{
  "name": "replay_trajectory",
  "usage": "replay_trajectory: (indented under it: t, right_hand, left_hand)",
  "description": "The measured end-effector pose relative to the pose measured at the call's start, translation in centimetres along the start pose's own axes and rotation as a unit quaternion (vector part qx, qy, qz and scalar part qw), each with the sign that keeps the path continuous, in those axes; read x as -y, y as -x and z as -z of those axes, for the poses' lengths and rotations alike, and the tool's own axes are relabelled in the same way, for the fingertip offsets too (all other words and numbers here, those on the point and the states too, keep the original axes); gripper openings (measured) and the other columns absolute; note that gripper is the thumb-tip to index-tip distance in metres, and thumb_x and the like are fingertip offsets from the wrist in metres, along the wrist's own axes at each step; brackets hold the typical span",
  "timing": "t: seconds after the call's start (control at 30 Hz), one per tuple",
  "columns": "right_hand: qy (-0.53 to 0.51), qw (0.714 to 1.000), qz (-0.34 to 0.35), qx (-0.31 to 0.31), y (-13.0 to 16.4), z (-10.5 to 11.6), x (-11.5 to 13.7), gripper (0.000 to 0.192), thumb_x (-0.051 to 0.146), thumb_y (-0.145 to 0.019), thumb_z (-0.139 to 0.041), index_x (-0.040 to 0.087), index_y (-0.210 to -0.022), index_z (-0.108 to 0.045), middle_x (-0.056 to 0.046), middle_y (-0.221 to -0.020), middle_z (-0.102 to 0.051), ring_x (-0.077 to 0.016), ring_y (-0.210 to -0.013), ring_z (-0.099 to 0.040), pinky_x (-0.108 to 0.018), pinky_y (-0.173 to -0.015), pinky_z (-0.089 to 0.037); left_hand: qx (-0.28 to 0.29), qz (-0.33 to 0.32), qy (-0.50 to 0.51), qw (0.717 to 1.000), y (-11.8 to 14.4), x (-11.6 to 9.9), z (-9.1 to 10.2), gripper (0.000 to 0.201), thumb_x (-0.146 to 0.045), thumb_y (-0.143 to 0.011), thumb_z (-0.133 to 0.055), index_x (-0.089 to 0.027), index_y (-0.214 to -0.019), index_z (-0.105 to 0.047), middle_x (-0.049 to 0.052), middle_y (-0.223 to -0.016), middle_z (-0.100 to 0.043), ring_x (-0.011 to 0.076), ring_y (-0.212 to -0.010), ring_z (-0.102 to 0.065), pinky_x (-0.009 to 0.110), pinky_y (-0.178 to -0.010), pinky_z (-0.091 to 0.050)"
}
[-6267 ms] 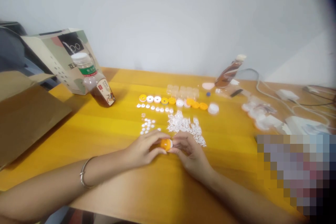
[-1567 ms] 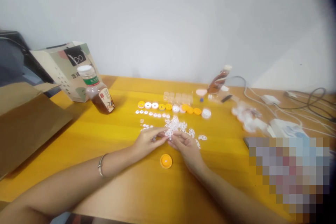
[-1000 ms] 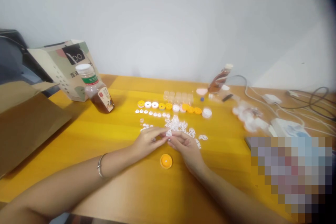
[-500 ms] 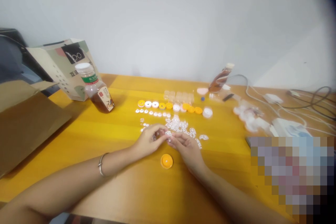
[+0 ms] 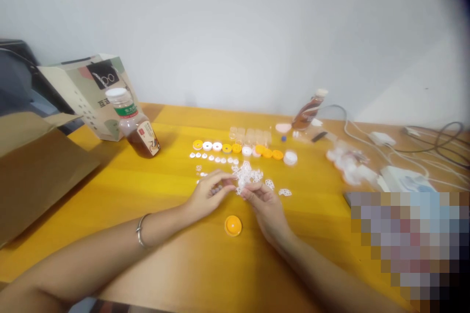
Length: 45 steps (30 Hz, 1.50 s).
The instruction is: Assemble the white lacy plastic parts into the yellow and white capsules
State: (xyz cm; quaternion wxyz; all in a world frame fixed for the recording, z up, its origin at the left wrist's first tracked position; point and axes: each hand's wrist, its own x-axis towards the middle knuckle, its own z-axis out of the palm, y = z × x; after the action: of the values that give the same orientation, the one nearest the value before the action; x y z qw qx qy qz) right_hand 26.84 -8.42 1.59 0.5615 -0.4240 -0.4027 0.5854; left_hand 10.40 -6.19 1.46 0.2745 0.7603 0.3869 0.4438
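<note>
My left hand point(image 5: 210, 194) and my right hand point(image 5: 265, 205) meet over a heap of small white plastic pieces point(image 5: 250, 175) on the yellow table point(image 5: 176, 264). Fingertips of both hands pinch one white piece point(image 5: 239, 189) at the heap's near edge. An orange cap point(image 5: 233, 225) lies open side up on the table just below my hands, untouched. A silver bangle point(image 5: 140, 231) circles my left wrist.
A row of orange and white caps point(image 5: 238, 148) with tiny white discs point(image 5: 215, 159) lies beyond the heap. A tea bottle point(image 5: 132, 123) and paper bag point(image 5: 86, 93) stand at left, a cardboard box point(image 5: 33, 171) nearer. Another bottle point(image 5: 307, 110), cables point(image 5: 422, 149), plastic bags point(image 5: 348, 164) sit right.
At first both hands held the orange cap; it has been set down on the table. Over the last second my fingers shifted slightly up into the white heap, working one piece.
</note>
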Motion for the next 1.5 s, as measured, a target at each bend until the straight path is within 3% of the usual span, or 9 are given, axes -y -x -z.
replay_trajectory:
  t: [0.27, 0.43, 0.53, 0.67, 0.8, 0.97, 1.1, 1.5]
  right_hand:
    - [-0.019, 0.997, 0.040, -0.067, 0.0, 0.1, 0.2, 0.033, 0.028, -0.059, -0.076, 0.025, -0.087, -0.058, 0.003, -0.076, -0.058, -0.0130, -0.069, -0.056, -0.028, -0.070, -0.046]
    - [-0.014, 0.998, 0.014, -0.061, 0.1, -0.2, 0.0, 0.029, 0.028, -0.059, -0.076, 0.023, -0.084, -0.062, 0.002, -0.075, -0.061, -0.0138, -0.071, -0.056, -0.030, -0.074, -0.046]
    - [-0.017, 0.998, 0.007, -0.063, 0.2, -0.3, -0.1, 0.029, 0.027, -0.059, -0.076, 0.023, -0.085, -0.063, 0.002, -0.075, -0.060, -0.0132, -0.072, -0.057, -0.030, -0.075, -0.047]
    - [-0.003, 0.998, 0.001, -0.058, 0.2, -0.3, 0.0, 0.030, 0.029, -0.060, -0.075, 0.023, -0.087, -0.063, 0.002, -0.074, -0.060, -0.0137, -0.069, -0.057, -0.031, -0.075, -0.048]
    - [-0.001, 0.999, -0.003, -0.049, 0.3, -0.4, 0.0, 0.029, 0.029, -0.060, -0.076, 0.022, -0.086, -0.063, 0.002, -0.073, -0.060, -0.0138, -0.069, -0.058, -0.032, -0.075, -0.048]
    - [0.019, 0.999, -0.013, -0.049, 0.4, -0.5, 0.1, 0.027, 0.029, -0.059, -0.076, 0.022, -0.083, -0.064, 0.002, -0.072, -0.060, -0.0141, -0.071, -0.058, -0.030, -0.076, -0.047]
    - [0.024, 0.998, -0.029, -0.044, 0.3, -0.4, 0.0, 0.030, 0.028, -0.057, -0.077, 0.022, -0.084, -0.064, 0.002, -0.074, -0.060, -0.0143, -0.073, -0.059, -0.030, -0.077, -0.047]
    - [0.026, 0.998, -0.041, -0.045, 0.2, -0.5, 0.0, 0.031, 0.027, -0.056, -0.078, 0.022, -0.083, -0.065, 0.002, -0.075, -0.061, -0.0145, -0.077, -0.059, -0.030, -0.080, -0.047]
  left_hand:
    - [0.033, -0.043, -0.156, 0.986, 0.2, 0.4, -0.1, 0.022, -0.022, -0.084, -0.051, -0.020, -0.105, -0.057, 0.007, -0.096, -0.060, 0.0194, -0.088, -0.052, 0.034, -0.079, -0.040]
    - [0.060, -0.044, -0.184, 0.980, 0.1, 1.3, -0.3, 0.013, -0.019, -0.084, -0.050, -0.019, -0.091, -0.061, 0.005, -0.087, -0.061, 0.0176, -0.082, -0.053, 0.031, -0.075, -0.041]
    - [0.059, -0.041, -0.156, 0.985, 0.0, 1.3, -0.2, 0.013, -0.018, -0.085, -0.048, -0.018, -0.085, -0.061, 0.005, -0.084, -0.061, 0.0167, -0.082, -0.054, 0.030, -0.075, -0.042]
    - [0.015, -0.034, -0.062, 0.997, -0.3, 0.5, 0.2, 0.014, -0.018, -0.086, -0.046, -0.017, -0.085, -0.060, 0.006, -0.089, -0.060, 0.0163, -0.088, -0.054, 0.030, -0.081, -0.043]
    - [-0.034, 0.048, 0.046, 0.997, -0.2, 0.1, 0.2, 0.014, -0.023, -0.087, -0.045, -0.016, -0.085, -0.057, 0.006, -0.098, -0.060, 0.0145, -0.083, -0.057, 0.026, -0.070, -0.047]
    - [-0.031, 0.113, 0.140, 0.983, 0.1, 0.1, -0.2, 0.013, -0.027, -0.085, -0.049, -0.015, -0.087, -0.056, 0.002, -0.075, -0.062, 0.0109, -0.067, -0.060, 0.022, -0.065, -0.049]
    - [-0.022, 0.141, 0.196, 0.970, -0.3, -0.1, -0.2, 0.015, -0.029, -0.081, -0.055, -0.014, -0.085, -0.058, 0.002, -0.073, -0.064, 0.0114, -0.067, -0.062, 0.022, -0.065, -0.050]
    - [-0.038, 0.179, 0.216, 0.959, -0.4, 0.5, -0.2, 0.026, -0.030, -0.074, -0.063, -0.015, -0.096, -0.058, 0.003, -0.077, -0.061, 0.0090, -0.061, -0.055, 0.015, -0.045, -0.041]
